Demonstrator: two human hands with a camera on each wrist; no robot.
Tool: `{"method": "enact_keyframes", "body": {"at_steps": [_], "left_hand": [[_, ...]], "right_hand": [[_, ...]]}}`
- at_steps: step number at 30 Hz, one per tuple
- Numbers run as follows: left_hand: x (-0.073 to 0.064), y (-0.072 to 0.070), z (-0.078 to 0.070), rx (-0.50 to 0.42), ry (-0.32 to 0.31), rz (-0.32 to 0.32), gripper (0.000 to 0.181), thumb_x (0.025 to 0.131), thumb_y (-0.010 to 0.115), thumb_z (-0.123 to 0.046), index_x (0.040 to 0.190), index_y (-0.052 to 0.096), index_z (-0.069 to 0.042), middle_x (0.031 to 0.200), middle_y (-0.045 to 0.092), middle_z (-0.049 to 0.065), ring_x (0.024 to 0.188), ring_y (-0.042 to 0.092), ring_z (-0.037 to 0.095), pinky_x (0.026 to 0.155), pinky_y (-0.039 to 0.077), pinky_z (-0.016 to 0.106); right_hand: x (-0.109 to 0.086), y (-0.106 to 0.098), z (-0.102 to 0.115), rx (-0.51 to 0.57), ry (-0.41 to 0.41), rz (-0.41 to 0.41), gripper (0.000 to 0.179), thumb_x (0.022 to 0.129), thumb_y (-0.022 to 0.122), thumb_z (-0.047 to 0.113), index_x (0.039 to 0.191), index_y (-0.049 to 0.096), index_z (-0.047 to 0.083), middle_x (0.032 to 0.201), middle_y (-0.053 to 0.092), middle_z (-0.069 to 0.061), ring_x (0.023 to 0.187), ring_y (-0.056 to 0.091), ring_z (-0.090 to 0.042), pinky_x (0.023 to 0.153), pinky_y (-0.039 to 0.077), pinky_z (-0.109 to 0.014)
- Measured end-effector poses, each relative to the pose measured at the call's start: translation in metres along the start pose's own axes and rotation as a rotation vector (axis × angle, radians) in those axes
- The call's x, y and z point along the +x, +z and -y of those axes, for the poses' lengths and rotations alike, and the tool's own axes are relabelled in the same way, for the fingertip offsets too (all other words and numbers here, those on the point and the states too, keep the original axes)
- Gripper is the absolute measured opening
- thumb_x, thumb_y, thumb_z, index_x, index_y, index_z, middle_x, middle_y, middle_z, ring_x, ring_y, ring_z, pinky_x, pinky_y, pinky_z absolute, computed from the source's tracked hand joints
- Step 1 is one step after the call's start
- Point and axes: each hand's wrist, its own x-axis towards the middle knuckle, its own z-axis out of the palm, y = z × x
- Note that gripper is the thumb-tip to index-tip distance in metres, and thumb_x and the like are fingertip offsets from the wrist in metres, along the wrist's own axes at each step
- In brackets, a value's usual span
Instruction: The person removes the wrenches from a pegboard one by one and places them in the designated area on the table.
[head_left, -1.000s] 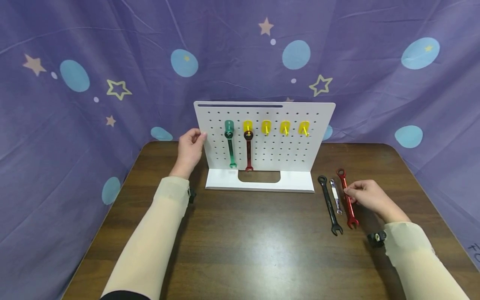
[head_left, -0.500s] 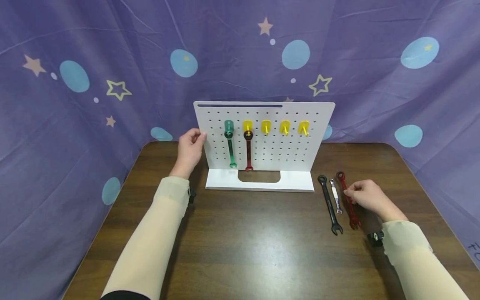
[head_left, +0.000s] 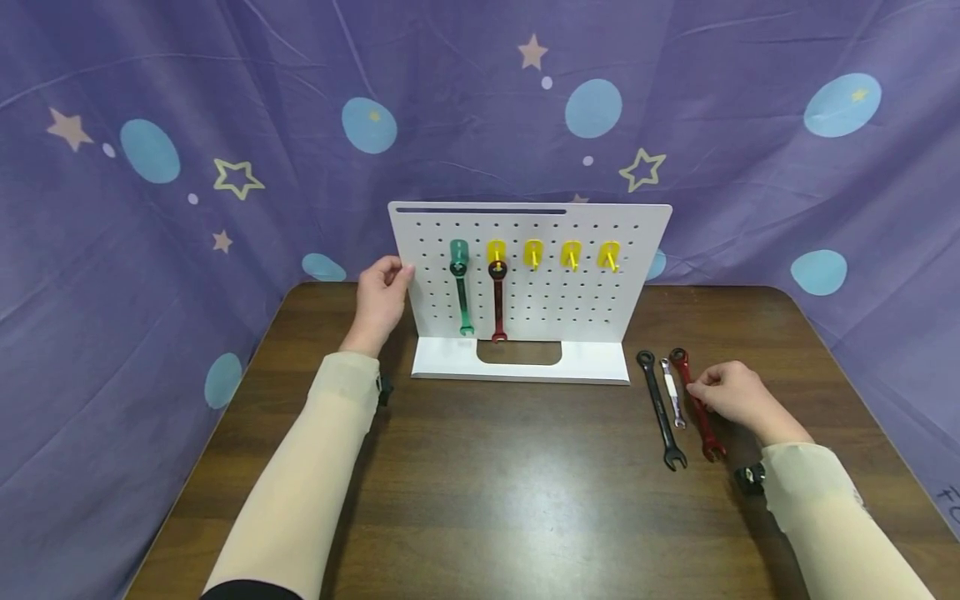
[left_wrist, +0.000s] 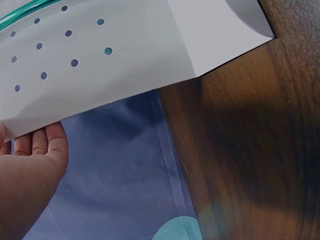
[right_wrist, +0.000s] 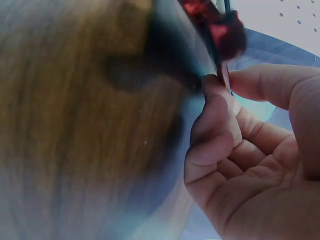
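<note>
At the table (head_left: 465, 483), right hand (head_left: 735, 396) pinches a red wrench (head_left: 702, 423), left hand (head_left: 381, 298) a pegboard (head_left: 551, 312).

Red wrench (head_left: 703, 422); white pegboard (head_left: 555, 292); purple starry curtain (head_left: 465, 92).

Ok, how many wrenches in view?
5: green wrench and one red wrench hang on the pegboard; black wrench and silver wrench lie on the table; another red wrench is pinched in the right hand.

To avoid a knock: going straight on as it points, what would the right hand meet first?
Probably the silver wrench, beside the pinched red wrench; depth is unclear, so the right hand might pass above it.
</note>
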Motion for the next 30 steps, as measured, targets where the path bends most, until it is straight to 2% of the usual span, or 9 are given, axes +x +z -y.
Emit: {"method": "enact_keyframes", "body": {"at_steps": [15,23,30], "left_hand": [[0.0006,0.0011,0.0022,0.000,-0.001,-0.004,0.019,0.104,0.062,-0.012,0.106,0.067,0.006,0.084,0.057,0.010,0.073,0.046,0.016,0.062,0.039,0.025],[0.0013,0.0022,0.0017,-0.009,0.034,-0.024,0.018,0.102,0.063,-0.009,0.104,0.067,0.009,0.083,0.058,0.011,0.072,0.046,0.015,0.062,0.038,0.025],[-0.0002,0.0010,0.0013,-0.010,0.017,-0.013,0.018,0.103,0.063,-0.010,0.105,0.067,0.008,0.084,0.058,0.012,0.072,0.046,0.015,0.062,0.038,0.025]], "right_hand": [[0.0011,-0.0006,-0.0001,-0.042,0.022,-0.014,0.024,0.094,0.069,0.017,0.074,0.068,0.003,0.067,0.056,0.001,0.064,0.051,-0.019,0.057,0.040,-0.035],[0.0010,0.0015,0.0015,-0.072,0.000,-0.046,0.028,0.091,0.067,0.018,0.065,0.061,0.009,0.062,0.051,0.002,0.060,0.047,-0.019,0.054,0.037,-0.035],[-0.0001,0.0024,0.0005,-0.074,0.027,-0.036,0.028,0.093,0.069,0.020,0.069,0.061,0.006,0.067,0.054,-0.002,0.064,0.050,-0.022,0.054,0.040,-0.035]]}}
